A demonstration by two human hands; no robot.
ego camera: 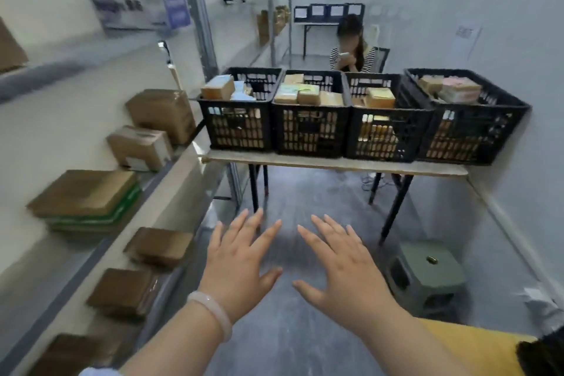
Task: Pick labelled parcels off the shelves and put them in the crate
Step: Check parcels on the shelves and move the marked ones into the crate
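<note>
My left hand (236,265) and my right hand (341,265) are held out side by side over the floor, palms down, fingers spread, holding nothing. Brown cardboard parcels lie on the white shelves to my left: a tall box (161,114), a labelled box (140,148), a flat box on a green one (85,194), and lower ones (158,246). Ahead, several black plastic crates stand in a row on a table, the leftmost crate (238,131) and the rightmost crate (467,134) among them. All hold parcels.
The table (335,163) stands on thin black legs across the aisle. A person in a striped top (351,52) sits behind the crates. A green plastic stool (427,275) is on the floor at the right, beside the white wall. More shelving runs along the back left.
</note>
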